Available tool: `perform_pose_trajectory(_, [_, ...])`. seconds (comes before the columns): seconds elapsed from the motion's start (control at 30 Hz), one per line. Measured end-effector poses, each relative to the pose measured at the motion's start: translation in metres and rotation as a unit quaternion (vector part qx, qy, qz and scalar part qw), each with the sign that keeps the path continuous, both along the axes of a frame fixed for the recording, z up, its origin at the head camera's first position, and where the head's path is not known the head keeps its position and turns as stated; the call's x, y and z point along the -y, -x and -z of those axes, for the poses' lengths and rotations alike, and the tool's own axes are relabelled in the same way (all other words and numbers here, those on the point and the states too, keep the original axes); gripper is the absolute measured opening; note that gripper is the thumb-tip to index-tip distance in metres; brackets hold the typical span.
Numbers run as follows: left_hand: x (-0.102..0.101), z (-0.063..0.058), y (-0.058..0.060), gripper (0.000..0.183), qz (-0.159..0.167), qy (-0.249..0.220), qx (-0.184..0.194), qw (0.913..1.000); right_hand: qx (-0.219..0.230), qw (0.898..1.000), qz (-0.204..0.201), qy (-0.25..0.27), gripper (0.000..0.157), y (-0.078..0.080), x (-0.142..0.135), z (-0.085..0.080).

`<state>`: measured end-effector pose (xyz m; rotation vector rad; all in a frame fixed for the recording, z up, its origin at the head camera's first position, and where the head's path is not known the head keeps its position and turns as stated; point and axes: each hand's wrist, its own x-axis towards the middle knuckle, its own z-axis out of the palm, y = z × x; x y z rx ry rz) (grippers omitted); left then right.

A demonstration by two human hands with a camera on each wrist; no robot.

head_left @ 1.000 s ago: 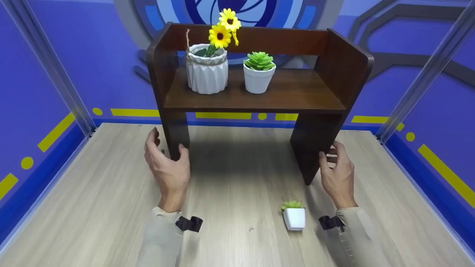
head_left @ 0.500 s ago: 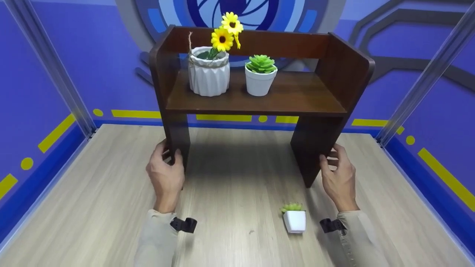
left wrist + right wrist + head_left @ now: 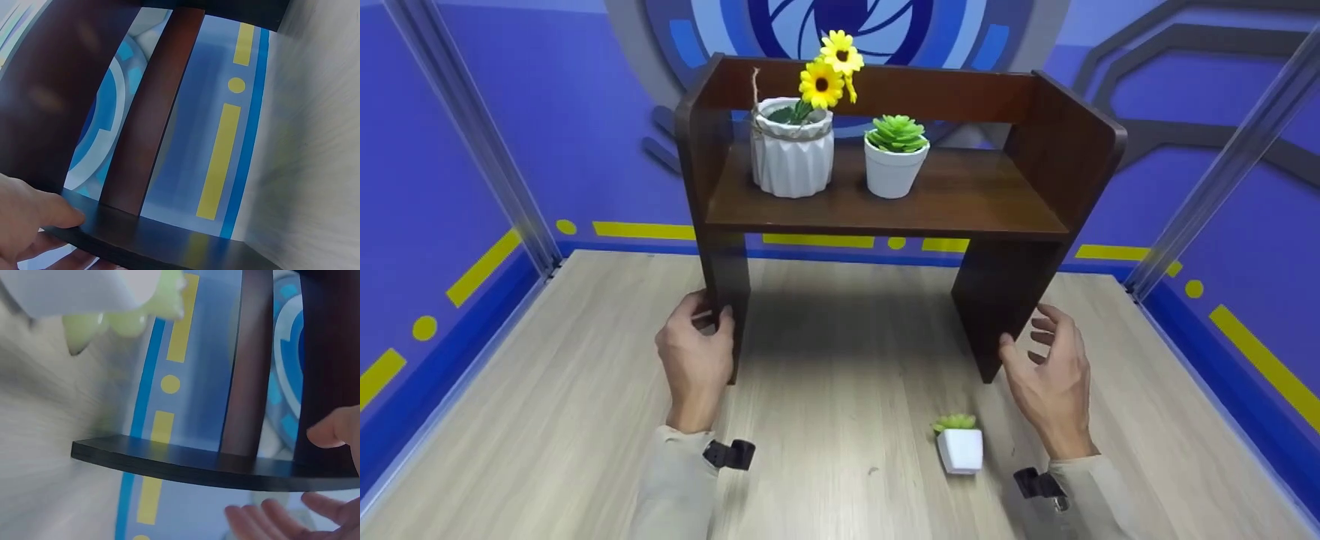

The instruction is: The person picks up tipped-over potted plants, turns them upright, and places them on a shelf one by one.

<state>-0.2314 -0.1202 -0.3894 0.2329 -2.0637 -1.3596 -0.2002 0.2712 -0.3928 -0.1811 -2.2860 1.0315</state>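
Observation:
A dark brown wooden desktop shelf (image 3: 885, 214) stands upright on the table. My left hand (image 3: 696, 356) pinches its left side panel (image 3: 725, 300) low down; in the left wrist view the thumb (image 3: 59, 211) lies on one face and the fingers go behind. Around the front edge of the right side panel (image 3: 1005, 300) is my right hand (image 3: 1051, 382), its fingers spread and apart from the wood. On the shelf board stand a ribbed white pot with yellow flowers (image 3: 793, 157) and a white pot with a green succulent (image 3: 895, 165).
A small square white pot with a succulent (image 3: 960, 450) sits on the wooden table (image 3: 825, 450) in front of the shelf, left of my right forearm. Blue printed walls (image 3: 465, 135) with metal corner posts (image 3: 502, 165) enclose the back and both sides.
My left hand has closed from a spread pose onto the left panel. My right hand has come off the right panel, moving slightly down and right with fingers opening. The view has shifted slightly.

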Motion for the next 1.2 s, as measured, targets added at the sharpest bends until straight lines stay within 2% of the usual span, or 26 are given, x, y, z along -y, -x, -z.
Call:
perform_pose_trajectory(0.13, [0.002, -0.001, 0.000, 0.022, 0.003, 0.000, 0.001, 1.0000, 0.019, 0.999, -0.007, -0.033, 0.065, -0.011, 0.004, -0.005])
perform_pose_trajectory(0.27, [0.003, -0.001, 0.000, 0.024, 0.013, -0.002, 0.008, 0.9999, 0.060, 0.995, -0.021, -0.078, 0.066, -0.021, 0.006, -0.009])
perform_pose_trajectory(0.43, [0.005, 0.000, -0.001, 0.023, 0.016, -0.002, 0.011, 0.9998, 0.124, 0.981, -0.046, -0.144, 0.070, -0.032, 0.010, -0.007])
perform_pose_trajectory(0.67, [0.006, -0.001, -0.002, 0.024, 0.018, -0.005, 0.009, 0.9998, 0.196, 0.959, -0.081, -0.188, 0.074, -0.044, 0.016, 0.001])
perform_pose_trajectory(0.83, [0.006, -0.003, -0.001, 0.024, 0.019, -0.011, 0.007, 0.9997, 0.202, 0.950, -0.100, -0.215, 0.070, -0.049, 0.021, 0.012])
perform_pose_trajectory(1.2, [0.006, -0.003, -0.002, 0.024, 0.020, -0.011, 0.018, 0.9996, 0.201, 0.945, -0.107, -0.234, 0.059, -0.055, 0.028, 0.036])
